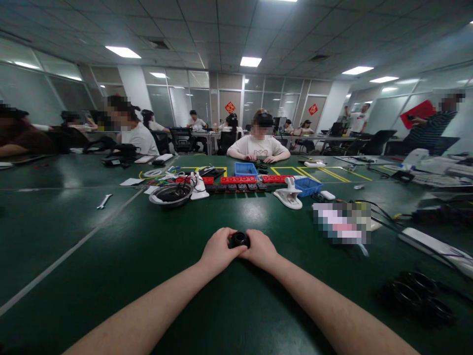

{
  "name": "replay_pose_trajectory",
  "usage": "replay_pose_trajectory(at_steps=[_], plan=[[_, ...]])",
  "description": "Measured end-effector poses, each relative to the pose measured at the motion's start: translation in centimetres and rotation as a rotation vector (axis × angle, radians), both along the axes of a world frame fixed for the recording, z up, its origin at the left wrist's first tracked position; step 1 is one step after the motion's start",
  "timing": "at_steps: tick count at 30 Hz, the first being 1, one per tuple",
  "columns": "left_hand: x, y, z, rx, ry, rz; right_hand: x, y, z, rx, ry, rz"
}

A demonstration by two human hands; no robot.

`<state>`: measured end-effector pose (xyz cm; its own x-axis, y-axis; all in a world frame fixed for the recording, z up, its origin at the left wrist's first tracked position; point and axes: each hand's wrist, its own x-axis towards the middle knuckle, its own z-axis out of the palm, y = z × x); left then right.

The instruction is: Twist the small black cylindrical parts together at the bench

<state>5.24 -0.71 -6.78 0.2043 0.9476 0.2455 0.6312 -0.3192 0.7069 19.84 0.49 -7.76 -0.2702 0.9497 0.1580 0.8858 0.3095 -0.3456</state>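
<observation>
A small black ring-shaped part (pixel 240 239) with a round opening on top is held between both hands, low over the green tabletop (pixel 177 231). My left hand (pixel 220 250) closes on its left side, the thumb across the near side. From the right, my right hand (pixel 260 248) is wrapped against it, fingers bent. The fingers hide much of the part's sides, and whether it touches the table I cannot tell. More black rings (pixel 406 293) of a larger look lie at the right near edge of the table.
Ahead are a metal bowl (pixel 157 198), white clip stands (pixel 290 195), red power strips (pixel 238 179) and blue trays (pixel 308 186). A wrench (pixel 104 201) lies left. Cables and a white power strip (pixel 436 246) are on the right. A person (pixel 258 143) sits opposite.
</observation>
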Motion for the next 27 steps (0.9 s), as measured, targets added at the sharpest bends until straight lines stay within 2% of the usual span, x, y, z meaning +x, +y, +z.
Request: replay_pose_trajectory(at_steps=[2,5,7,9,12,17,27], plan=[[0.3,-0.1,-0.2,0.048,0.005,0.046,-0.7,-0.5,-0.2,0.072,-0.088,-0.070],[0.1,0.1,-0.4,0.066,-0.029,0.007,-0.9,-0.9,-0.1,0.081,-0.108,-0.081],[-0.5,0.4,-0.4,0.051,-0.036,-0.076,-0.5,-0.9,0.2,0.077,-0.029,-0.013],[-1.1,0.6,-0.3,0.041,-0.024,-0.190,0.2,-0.7,0.4,0.051,0.080,0.112],[-1.7,0.7,-0.1,0.042,-0.017,-0.303,1.4,0.0,0.6,-0.066,0.189,0.286],[-1.7,0.6,0.1,0.039,-0.028,-0.321,2.4,1.0,0.6,-0.234,0.359,0.395],[-1.6,0.8,0.3,-0.026,-0.038,-0.315,2.6,1.1,1.2,-0.349,0.463,0.482]])
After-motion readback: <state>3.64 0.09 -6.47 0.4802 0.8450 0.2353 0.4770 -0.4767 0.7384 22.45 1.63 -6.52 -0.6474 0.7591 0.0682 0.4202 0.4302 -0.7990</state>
